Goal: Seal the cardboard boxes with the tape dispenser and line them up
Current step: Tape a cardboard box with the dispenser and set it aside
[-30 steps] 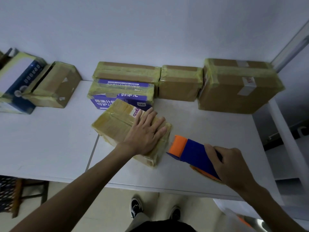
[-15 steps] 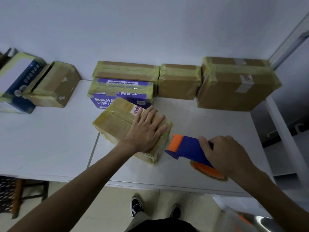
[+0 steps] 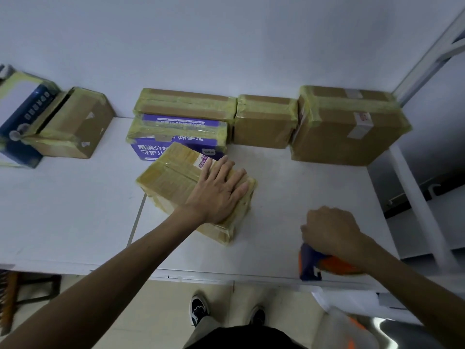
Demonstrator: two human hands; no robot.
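Note:
A flat cardboard box wrapped in yellowish tape (image 3: 176, 180) lies at an angle in the middle of the white table (image 3: 63, 210). My left hand (image 3: 216, 195) rests flat on its right half, fingers straight. The blue and orange tape dispenser (image 3: 317, 264) sits at the table's front edge on the right, mostly hidden under my right hand (image 3: 329, 230), which grips it from above. Behind, along the wall, stand taped boxes: a purple printed box (image 3: 176, 139) with a brown one (image 3: 186, 104) behind it, a small brown box (image 3: 264, 122) and a large brown box (image 3: 347, 127).
At the far left stand a blue and white box (image 3: 20, 117) and an open-sided brown box (image 3: 75, 124). A white shelf post (image 3: 415, 197) runs down the right side. My shoes (image 3: 198, 308) show below the table edge.
My right hand has drawn the tape dispenser away from the angled box, to the right and toward the front edge. My left hand has stayed flat on the box.

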